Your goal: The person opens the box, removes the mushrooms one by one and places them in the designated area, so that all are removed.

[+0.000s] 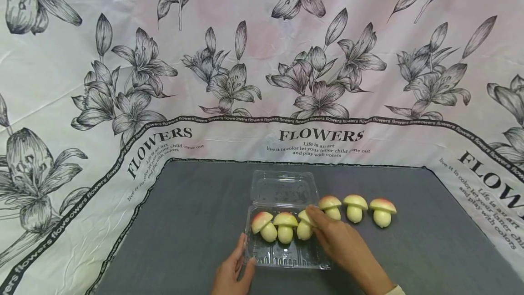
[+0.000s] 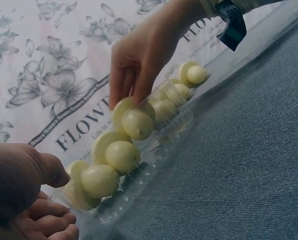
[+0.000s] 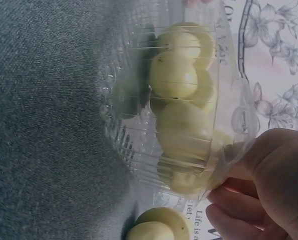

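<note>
A clear plastic clamshell container (image 1: 286, 258) lies with its lid (image 1: 282, 188) folded back. Three toy mushrooms stand side by side in it: a left one (image 1: 268, 231), a middle one (image 1: 285, 229) and a right one (image 1: 304, 230), pale yellow-green, with red tints on the left and middle caps. My right hand (image 1: 348, 245) pinches the right mushroom by its cap, its fingertips partly hiding it. At the container's left front corner, my left hand (image 1: 234, 270) holds the wall between thumb and fingers. In the right wrist view, mushrooms (image 3: 174, 75) show through the plastic.
Right of the container, three more mushrooms stand in a row on the grey tabletop (image 1: 184, 222): a near one (image 1: 332, 208), another (image 1: 355, 208) and a far-right one (image 1: 382, 213). A flower-printed cloth (image 1: 229, 140) hangs behind the table and along its sides.
</note>
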Tool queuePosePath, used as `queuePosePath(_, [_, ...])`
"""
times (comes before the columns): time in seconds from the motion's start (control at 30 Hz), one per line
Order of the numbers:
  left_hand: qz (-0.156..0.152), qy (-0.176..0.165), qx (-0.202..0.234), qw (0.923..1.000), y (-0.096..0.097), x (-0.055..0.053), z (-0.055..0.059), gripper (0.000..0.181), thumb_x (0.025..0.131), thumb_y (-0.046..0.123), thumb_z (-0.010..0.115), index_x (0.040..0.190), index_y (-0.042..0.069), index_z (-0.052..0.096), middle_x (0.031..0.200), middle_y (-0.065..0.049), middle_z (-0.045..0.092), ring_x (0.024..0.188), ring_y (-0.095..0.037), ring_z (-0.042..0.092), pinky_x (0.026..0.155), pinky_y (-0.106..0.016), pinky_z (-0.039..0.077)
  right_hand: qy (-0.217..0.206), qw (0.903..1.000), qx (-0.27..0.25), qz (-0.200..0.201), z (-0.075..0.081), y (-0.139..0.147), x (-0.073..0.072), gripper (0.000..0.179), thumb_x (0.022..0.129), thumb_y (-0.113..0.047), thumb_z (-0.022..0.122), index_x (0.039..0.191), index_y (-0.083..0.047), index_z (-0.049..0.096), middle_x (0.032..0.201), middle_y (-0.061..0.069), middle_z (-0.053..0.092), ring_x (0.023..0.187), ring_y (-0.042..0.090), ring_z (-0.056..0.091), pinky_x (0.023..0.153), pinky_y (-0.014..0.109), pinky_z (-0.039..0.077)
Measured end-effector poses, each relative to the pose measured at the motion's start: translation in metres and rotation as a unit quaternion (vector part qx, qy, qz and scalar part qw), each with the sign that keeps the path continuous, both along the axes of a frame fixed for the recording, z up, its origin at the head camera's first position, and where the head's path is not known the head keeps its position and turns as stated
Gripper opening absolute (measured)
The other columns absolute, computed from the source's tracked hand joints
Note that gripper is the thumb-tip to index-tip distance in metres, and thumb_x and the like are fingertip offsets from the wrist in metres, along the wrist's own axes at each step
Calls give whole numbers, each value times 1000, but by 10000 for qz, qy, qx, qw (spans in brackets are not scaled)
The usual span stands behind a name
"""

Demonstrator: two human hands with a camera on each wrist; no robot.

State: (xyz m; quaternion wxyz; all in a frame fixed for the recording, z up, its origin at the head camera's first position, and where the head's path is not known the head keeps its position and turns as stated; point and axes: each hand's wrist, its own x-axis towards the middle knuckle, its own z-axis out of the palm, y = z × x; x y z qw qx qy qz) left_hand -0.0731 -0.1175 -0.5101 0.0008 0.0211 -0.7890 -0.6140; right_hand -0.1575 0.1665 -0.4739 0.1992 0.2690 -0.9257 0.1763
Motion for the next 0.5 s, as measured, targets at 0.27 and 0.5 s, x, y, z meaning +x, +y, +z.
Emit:
queuePosePath(0.27, [-39,272,-21,9996,0,2,0,72,103,20,70,160,-8,36,161,-26,43,146,-48,44,113,-53,46,317,9988,-212,322,4,3,-2,55,91,-2,81,143,-8,66,131,11,74,84,25,78,67,41,66])
queuePosePath(0.5, [-36,230,-34,9997,0,2,-1,72,103,20,70,160,-8,36,161,-27,43,146,-48,43,113,-53,46,330,9978,-300,482,4,6,-4,57,89,2,81,144,-6,65,137,11,72,93,24,78,73,40,66])
